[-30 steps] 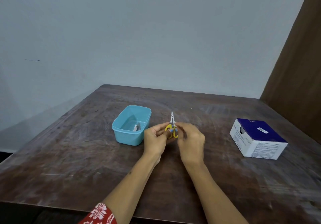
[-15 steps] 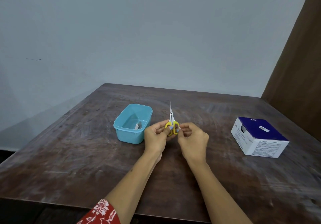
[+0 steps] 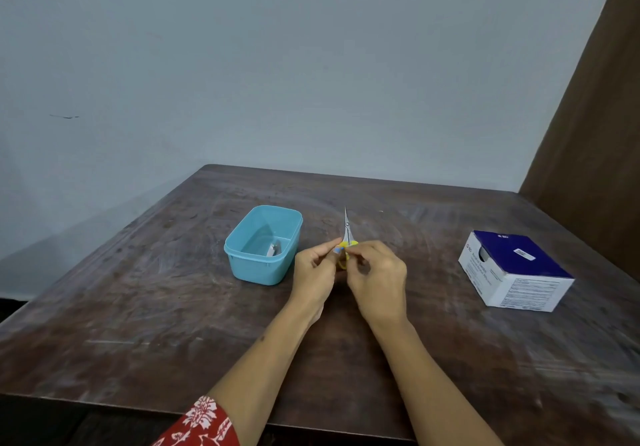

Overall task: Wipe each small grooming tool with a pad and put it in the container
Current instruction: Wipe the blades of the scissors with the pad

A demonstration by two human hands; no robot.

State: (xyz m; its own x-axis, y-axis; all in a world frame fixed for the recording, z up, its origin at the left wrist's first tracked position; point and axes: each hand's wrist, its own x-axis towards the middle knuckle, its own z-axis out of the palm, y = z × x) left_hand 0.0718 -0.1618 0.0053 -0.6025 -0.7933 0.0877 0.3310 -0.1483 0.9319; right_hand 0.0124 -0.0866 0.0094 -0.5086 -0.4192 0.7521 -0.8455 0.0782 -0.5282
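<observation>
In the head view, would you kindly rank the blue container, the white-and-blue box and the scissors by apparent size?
1. White-and-blue box, though the blue container looks close in size.
2. Blue container.
3. Scissors, clearly smallest.

We read this as a plain room in a home, not a lab or shop. Evidence: worn, scuffed dark wooden table pushed into a corner, bare pale blue painted wall from 9 to 1 o'clock, brown wooden panel at 2 o'clock. Household plastic tub at 11 o'clock, one retail carton at 2 o'clock.
</observation>
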